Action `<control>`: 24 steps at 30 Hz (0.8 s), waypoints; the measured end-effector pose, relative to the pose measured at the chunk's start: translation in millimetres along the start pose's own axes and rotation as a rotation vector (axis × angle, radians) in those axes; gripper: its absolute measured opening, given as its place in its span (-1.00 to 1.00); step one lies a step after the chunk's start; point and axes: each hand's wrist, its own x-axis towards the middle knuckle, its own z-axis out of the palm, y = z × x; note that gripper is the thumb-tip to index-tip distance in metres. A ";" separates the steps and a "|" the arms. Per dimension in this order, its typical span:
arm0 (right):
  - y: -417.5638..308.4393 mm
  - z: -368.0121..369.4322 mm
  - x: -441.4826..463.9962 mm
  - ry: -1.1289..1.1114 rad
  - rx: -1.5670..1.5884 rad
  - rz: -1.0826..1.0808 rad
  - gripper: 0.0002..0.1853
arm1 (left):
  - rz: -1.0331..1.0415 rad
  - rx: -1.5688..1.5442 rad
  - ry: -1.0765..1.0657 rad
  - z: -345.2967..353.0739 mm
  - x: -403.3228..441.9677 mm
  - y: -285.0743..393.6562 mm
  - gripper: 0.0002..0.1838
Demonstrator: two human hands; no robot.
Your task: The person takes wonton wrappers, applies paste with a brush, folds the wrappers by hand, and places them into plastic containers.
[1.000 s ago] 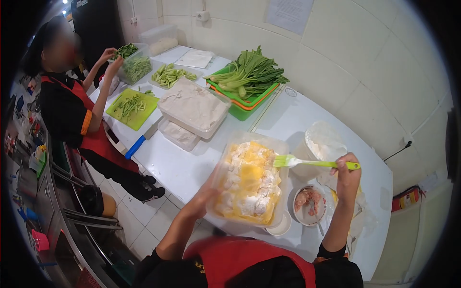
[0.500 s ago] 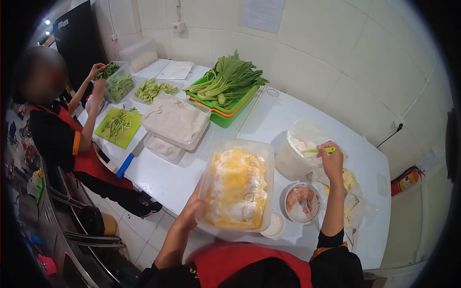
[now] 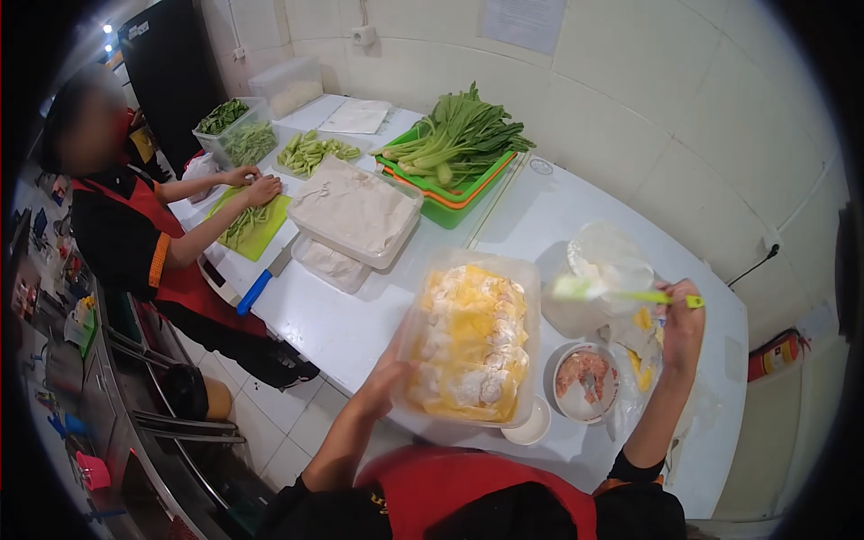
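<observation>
My left hand [image 3: 385, 385] grips the left side of a clear plastic container [image 3: 531, 310], which is slightly tilted. Yellow wrapped pieces dusted with white powder [image 3: 472, 337] fill it. My right hand [image 3: 684, 326] is closed round the handle of a green brush [image 3: 657, 297]. The brush's pale bristles are blurred and hang over the near left side of a tub of white powder [image 3: 576, 315] lined with a plastic bag. A bowl of minced meat [image 3: 585, 376] stands below the tub, and a small white dish [image 3: 531, 423] sits at the container's lower right corner.
Two stacked tubs [image 3: 355, 211] with pale covers stand left of centre. Behind them are leafy greens [image 3: 468, 135] in stacked baskets [image 3: 450, 213]. A knife [image 3: 256, 292] lies at the table's left edge. A co-worker [image 3: 117, 216] has both hands over a green cutting board [image 3: 261, 236].
The brush went from above the yellow pieces into the powder tub, and now shows raised at the tub's side. The co-worker's hands moved from the greens box to the cutting board.
</observation>
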 end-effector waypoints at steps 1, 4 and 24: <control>-2.6 16.9 -8.4 -0.086 -0.015 0.003 -0.77 | -0.012 -0.011 -0.002 1.0 0.3 1.0 -0.06; -11.4 59.2 -26.6 -0.199 -0.040 0.081 -0.80 | -0.035 -0.021 -0.001 4.3 0.6 2.0 -0.04; -24.9 88.0 -14.7 -0.193 -0.394 -0.138 -0.91 | 0.061 0.019 -0.070 -8.9 -14.9 -1.4 -0.01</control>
